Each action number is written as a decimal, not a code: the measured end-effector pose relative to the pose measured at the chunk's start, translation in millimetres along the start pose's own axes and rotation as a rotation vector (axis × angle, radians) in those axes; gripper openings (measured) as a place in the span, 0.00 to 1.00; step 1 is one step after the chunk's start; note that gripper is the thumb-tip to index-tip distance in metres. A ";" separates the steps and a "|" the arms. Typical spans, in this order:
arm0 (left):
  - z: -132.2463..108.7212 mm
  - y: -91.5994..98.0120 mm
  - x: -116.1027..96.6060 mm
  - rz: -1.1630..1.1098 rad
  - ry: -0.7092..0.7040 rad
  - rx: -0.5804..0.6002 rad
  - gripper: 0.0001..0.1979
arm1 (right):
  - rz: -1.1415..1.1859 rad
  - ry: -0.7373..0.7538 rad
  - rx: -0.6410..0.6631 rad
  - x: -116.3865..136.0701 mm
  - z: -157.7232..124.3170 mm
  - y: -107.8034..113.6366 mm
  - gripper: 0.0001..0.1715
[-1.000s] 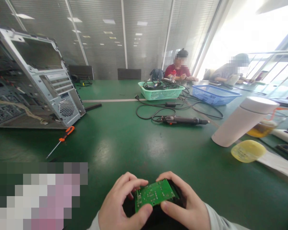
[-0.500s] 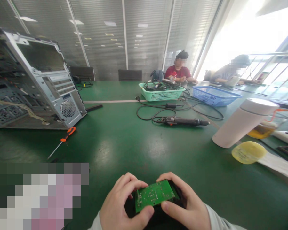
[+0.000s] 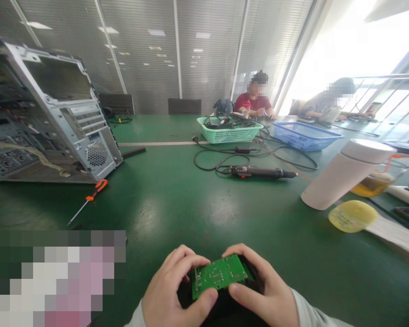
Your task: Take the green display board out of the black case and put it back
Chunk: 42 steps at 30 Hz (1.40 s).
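A green circuit board point(image 3: 220, 274) with small solder points faces up, low in the middle of the head view. My left hand point(image 3: 177, 286) grips its left end, thumb on the near edge and fingers at the far edge. Around the right end is my right hand point(image 3: 259, 281), its thumb on the near side and its fingers behind. A dark object lies under the board between my palms; what it is I cannot make out.
An open computer case point(image 3: 71, 118) stands at the left, an orange-handled screwdriver point(image 3: 90, 198) before it. Further back are a corded electric screwdriver point(image 3: 259, 172), a green basket point(image 3: 230, 134) of cables and a blue basket point(image 3: 303, 138). A pale bottle point(image 3: 344, 175) stands right. Two people sit beyond.
My left thumb has shifted very slightly along the board's near edge. Both hands keep their hold, and the board stays almost in place.
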<state>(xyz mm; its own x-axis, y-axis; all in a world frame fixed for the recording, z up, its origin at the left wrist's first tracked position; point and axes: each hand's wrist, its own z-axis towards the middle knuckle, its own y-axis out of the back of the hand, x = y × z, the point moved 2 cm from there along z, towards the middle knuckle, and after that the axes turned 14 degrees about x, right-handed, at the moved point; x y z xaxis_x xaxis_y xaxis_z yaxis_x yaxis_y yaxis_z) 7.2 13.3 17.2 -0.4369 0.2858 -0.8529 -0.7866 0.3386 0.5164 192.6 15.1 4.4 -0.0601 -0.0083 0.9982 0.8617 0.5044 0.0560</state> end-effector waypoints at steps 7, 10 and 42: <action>0.2 -0.7 -1.3 -0.013 -0.004 0.002 0.11 | -0.007 0.003 0.018 -1.2 0.6 1.5 0.16; 0.1 -0.5 -2.2 -0.014 0.005 0.008 0.10 | -0.015 0.014 0.026 -1.2 0.9 1.8 0.16; -1.0 -0.6 12.8 -0.194 0.221 -0.096 0.14 | -0.058 -0.059 -0.078 -11.0 -0.8 3.0 0.26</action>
<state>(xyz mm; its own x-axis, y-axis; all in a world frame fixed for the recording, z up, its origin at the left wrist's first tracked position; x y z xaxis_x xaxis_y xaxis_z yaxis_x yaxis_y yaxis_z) 1.7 15.9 5.9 -0.3506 0.0187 -0.9363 -0.8976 0.2784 0.3416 196.3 16.0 -6.4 -0.1386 0.0166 0.9902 0.8925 0.4353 0.1176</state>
